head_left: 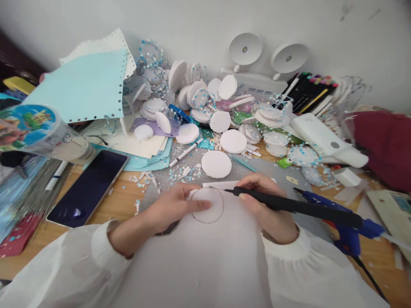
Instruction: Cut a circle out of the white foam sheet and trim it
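Note:
A white sheet point(205, 256) lies in front of me, with a circle point(216, 214) outlined on it in a brownish line. My left hand point(180, 203) grips the sheet's upper left edge, its thumb resting inside the circle. In my right hand point(268, 205) is a black pen-like tool point(298, 207). Its thin metal tip points left and reaches the top of the circle. Just beyond the sheet lie a white strip point(221, 185) and a white round disc point(216, 164).
Many white discs point(233, 141) and blue-white scraps cover the grey mat. A phone point(90, 188) and a cup point(32, 128) are at left. To the right are a blue glue gun point(348, 239), a white device point(327, 139) and black markers point(306, 92).

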### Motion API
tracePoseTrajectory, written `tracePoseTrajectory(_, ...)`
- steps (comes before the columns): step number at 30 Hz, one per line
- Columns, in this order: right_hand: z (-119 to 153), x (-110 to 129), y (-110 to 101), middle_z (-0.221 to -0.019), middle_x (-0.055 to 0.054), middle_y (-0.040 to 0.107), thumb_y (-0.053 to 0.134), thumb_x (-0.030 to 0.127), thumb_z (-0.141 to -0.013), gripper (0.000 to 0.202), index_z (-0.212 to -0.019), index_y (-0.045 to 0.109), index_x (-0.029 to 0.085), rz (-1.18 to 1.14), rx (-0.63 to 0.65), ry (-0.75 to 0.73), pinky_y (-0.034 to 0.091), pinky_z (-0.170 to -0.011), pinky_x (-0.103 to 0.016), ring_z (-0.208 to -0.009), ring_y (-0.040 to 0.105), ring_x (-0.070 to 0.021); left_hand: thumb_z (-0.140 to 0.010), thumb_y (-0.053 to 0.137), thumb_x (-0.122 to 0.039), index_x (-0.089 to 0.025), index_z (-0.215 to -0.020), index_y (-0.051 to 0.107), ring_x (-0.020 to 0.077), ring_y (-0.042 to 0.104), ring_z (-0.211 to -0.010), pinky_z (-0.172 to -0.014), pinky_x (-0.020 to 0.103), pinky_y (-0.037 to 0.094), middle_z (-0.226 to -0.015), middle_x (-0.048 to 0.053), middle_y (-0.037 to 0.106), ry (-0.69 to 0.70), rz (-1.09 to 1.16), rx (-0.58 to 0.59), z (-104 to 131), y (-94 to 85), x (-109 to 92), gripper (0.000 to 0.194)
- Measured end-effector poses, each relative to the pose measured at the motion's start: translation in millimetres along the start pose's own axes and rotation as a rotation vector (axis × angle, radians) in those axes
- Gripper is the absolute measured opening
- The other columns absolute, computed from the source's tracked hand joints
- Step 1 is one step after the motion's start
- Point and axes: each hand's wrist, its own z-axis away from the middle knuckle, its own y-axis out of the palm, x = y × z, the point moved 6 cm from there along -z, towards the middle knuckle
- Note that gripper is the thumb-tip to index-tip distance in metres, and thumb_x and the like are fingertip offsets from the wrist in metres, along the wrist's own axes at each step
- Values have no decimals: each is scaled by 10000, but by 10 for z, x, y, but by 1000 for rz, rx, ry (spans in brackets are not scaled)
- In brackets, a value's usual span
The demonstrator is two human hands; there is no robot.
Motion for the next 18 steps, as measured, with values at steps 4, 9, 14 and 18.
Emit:
tracePoseTrajectory(4,8,-9,-3,-709,16,581,625,227,-787,64,-850,620,223,9,11,-3,388,-513,-219,-606,515,-114,-724,713,-361,-132,-862,636,132,606,-637,-567,206,446,-772,42,665,6,-7,3,0,3,1,278)
tracePoseTrajectory(9,21,-11,-4,-696,20,571,629,237,-789,64,-850,621,218,-3,27,-4,377,-501,-218,-591,504,-110,-719,716,-353,-132,-835,632,124,593,-618,-559,203,442,-749,33,655,10,1,-9,-7,3,-5,263)
tracePoseTrajectory(14,26,-50,-35,-736,13,607,641,245,-786,42,-824,646,229,-8,-95,-27,425,-563,-225,-654,542,-120,-725,705,-365,-135,-835,622,125,586,-630,-561,201,437,-754,31,649,18,-36,-6,-5,-1,-19,269)
tracePoseTrajectory(18,30,-181,-90,-683,19,573,575,337,-850,124,-850,664,250,-186,-277,69,378,-493,-219,-585,492,-110,-745,679,-382,-139,-857,627,116,567,-664,-576,189,434,-791,25,640,72,-132,-28,-5,-19,-42,273)
